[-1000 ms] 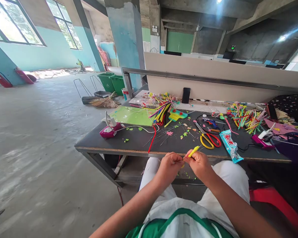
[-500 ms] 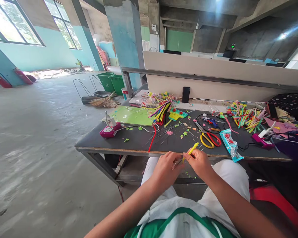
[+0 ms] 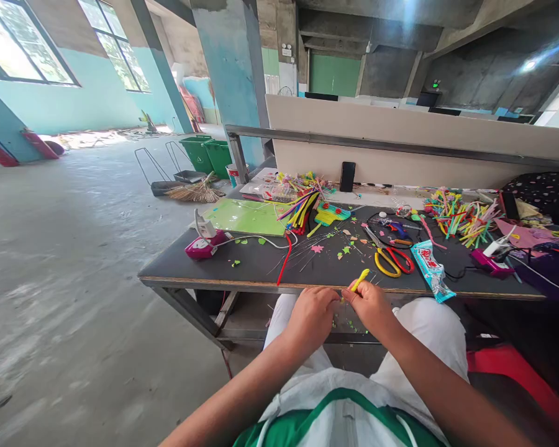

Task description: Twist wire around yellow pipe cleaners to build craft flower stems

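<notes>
Between the thumb and fingers of my right hand (image 3: 370,306) is a yellow pipe cleaner (image 3: 360,279), its thick, folded-looking tip pointing up and away from me. My left hand (image 3: 312,315) is closed at the lower end of the same pipe cleaner, its fingertips nearly meeting those of my right hand. What lies inside the left fingers is mostly hidden. Both hands are above my lap, just off the table's front edge. A red pipe cleaner (image 3: 285,259) lies beyond my left hand. Scissors (image 3: 391,257) with yellow and red handles rest beyond my right hand.
On the dark table (image 3: 242,276) are a green sheet (image 3: 246,217), bunches of coloured pipe cleaners (image 3: 302,214), paper scraps, thin wires and a blue wrapper (image 3: 432,271). Purple power strips (image 3: 206,244) sit left and right. A phone (image 3: 347,177) leans on the back panel.
My left fingers have closed in more, and less of the yellow pipe cleaner's lower part shows. Its upper tip has shifted slightly left and down with my right hand.
</notes>
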Available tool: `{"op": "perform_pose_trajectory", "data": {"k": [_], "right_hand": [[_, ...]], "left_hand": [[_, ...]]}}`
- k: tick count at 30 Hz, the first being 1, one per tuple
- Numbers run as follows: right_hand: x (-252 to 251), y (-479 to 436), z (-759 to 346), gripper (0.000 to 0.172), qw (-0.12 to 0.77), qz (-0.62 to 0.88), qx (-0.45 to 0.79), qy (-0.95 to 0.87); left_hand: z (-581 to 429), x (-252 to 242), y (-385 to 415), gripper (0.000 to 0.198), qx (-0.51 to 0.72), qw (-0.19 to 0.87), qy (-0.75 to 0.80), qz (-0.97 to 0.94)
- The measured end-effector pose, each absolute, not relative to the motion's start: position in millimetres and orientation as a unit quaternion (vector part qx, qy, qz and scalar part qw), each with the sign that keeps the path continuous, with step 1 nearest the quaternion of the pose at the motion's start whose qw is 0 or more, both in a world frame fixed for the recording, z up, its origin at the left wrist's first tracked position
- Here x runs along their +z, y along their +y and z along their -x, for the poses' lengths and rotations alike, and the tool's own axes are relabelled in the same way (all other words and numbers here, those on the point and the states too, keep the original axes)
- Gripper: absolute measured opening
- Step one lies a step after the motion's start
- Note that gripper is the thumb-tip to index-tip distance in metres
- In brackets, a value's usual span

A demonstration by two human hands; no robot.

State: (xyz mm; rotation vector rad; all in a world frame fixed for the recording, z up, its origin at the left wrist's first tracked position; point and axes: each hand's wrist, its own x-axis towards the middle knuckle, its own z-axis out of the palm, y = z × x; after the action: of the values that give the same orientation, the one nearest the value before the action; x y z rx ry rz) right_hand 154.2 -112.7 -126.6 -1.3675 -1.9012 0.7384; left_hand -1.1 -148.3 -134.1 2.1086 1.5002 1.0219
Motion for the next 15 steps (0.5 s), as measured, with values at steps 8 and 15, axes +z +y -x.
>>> {"op": "perform_pose_trajectory", "data": {"k": [8, 15], "right_hand": [[-114.6, -118.5, -158.9, 0.018, 0.332, 0.391, 0.385, -0.768], [-107.5, -118.8, -162.9, 0.023, 0.326, 0.354, 0.417, -0.771]], "left_hand": [[16.3, -142.8, -130.0, 0.024, 0.342, 0.774, 0.308, -0.435], [8.3, -149.2, -134.8, 0.025, 0.306, 0.854, 0.221, -0.359]]}}
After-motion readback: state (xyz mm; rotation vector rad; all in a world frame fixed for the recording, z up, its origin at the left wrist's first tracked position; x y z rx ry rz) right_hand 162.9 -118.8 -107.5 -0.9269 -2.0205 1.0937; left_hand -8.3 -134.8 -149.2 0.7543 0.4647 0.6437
